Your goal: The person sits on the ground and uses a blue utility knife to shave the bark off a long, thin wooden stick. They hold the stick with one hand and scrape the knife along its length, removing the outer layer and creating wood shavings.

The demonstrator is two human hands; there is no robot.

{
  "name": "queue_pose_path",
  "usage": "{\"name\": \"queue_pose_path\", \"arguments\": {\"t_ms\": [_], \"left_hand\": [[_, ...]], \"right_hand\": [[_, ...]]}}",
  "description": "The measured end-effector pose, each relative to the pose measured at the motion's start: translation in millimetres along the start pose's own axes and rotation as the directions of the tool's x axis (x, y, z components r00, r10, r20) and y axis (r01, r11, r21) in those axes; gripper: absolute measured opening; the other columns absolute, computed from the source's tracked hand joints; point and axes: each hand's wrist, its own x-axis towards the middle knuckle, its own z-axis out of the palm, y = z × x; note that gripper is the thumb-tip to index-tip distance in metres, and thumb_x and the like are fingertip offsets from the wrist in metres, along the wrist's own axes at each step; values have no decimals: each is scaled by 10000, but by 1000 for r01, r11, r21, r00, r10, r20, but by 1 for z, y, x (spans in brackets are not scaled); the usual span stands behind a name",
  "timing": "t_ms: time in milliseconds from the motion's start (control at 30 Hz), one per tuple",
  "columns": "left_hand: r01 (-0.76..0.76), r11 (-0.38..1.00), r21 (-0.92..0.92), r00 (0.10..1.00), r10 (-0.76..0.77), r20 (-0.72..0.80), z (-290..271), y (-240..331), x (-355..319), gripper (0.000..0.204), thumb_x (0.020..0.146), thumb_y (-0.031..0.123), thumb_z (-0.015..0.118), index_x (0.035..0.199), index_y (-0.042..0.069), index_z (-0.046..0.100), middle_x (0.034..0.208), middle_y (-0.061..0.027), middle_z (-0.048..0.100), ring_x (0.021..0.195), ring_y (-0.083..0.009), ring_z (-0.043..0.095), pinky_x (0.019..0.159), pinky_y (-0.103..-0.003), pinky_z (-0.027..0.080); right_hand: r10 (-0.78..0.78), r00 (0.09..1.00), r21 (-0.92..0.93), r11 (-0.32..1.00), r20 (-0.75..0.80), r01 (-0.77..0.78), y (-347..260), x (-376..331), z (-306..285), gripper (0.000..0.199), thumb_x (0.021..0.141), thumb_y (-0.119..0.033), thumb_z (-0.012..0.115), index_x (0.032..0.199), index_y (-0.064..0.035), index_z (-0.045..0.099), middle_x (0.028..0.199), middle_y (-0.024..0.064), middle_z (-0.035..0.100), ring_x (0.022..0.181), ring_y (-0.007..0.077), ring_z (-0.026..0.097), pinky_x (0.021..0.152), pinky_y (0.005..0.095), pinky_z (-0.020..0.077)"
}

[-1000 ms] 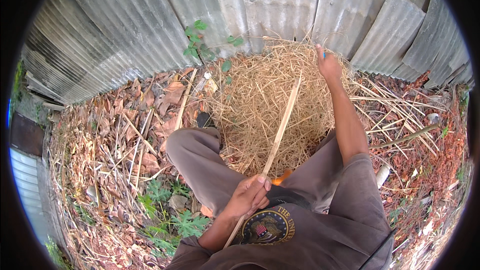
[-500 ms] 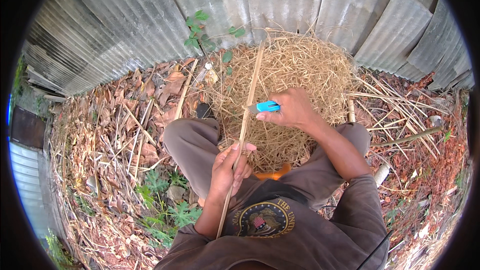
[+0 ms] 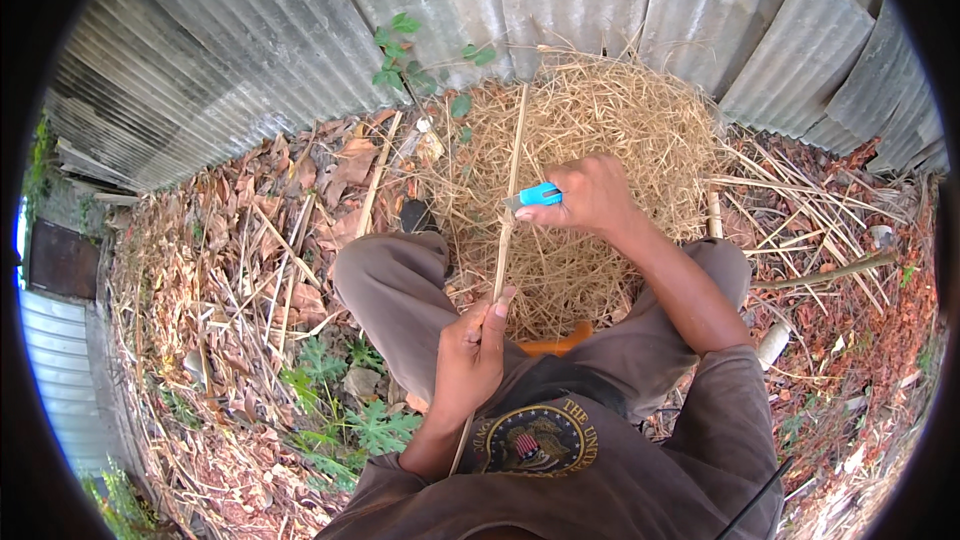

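A long, thin bamboo strip [image 3: 507, 235] runs from my lap up over the heap of pale shavings [image 3: 620, 130]. Low on the strip, my left hand [image 3: 474, 352] is closed around it, thumb pressed along its side. My right hand [image 3: 592, 197] grips a blue utility knife [image 3: 541, 195]. Its blade touches the strip partway up, where a small curl of fibre shows. The strip's lower end passes under my left forearm, in front of my shirt.
A corrugated metal fence [image 3: 570, 0] stands behind the heap. Split strips [image 3: 800, 210] lie to the right, dry leaves [image 3: 240, 230] to the left. An orange object [image 3: 560, 343] shows between my legs. Green plants [image 3: 380, 427] grow beside my left knee.
My right hand has moved slightly up with the knife along the strip. My left hand has turned, its back now showing, and the strip stands a little steeper.
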Motion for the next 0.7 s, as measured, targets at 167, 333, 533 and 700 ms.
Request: {"name": "queue_pose_path", "arguments": {"t_ms": [167, 333, 533, 700], "left_hand": [[21, 1000, -20, 992, -19, 126, 0, -2, -16, 296, 1001, 187, 470, 1169, -8, 617, 552, 96, 350, 529, 10, 303, 477, -192, 250], [151, 986, -67, 981, -141, 135, -9, -6, -27, 291, 986, 173, 499, 1175, -19, 608, 638, 14, 492, 618, -34, 425, 565, -227, 410], [84, 988, -128, 995, -91, -44, -21, -18, -1, 270, 982, 163, 508, 1123, -37, 621, 577, 46, 380, 586, -28, 348, 546, -215, 373], [0, 1000, 23, 997, 2, -79, -16, -13, 2, 239, 954, 134, 543, 1093, -40, 631, 583, -30, 421, 583, -42, 372, 553, -221, 402]], "right_hand": [[488, 860, -129, 872, 148, -472, 75, 35, -4, 844, 768, -842, 338, 609, -69, 637, 443, 90, 502, 489, 247, 584, 473, 424, 439], [678, 733, -22, 735, 59, -678, 112, 41, -34, 875, 790, -837, 294, 581, -59, 636, 462, 85, 496, 503, 237, 560, 483, 421, 420], [227, 949, 153, 952, 218, -263, -2, 0, -11, 741, 760, -775, 486, 578, -72, 632, 435, 99, 497, 442, 289, 553, 465, 428, 435], [102, 964, 132, 982, 245, -138, -25, -3, -7, 681, 734, -752, 538, 572, -97, 630, 442, 114, 513, 443, 325, 558, 460, 419, 443]]}}
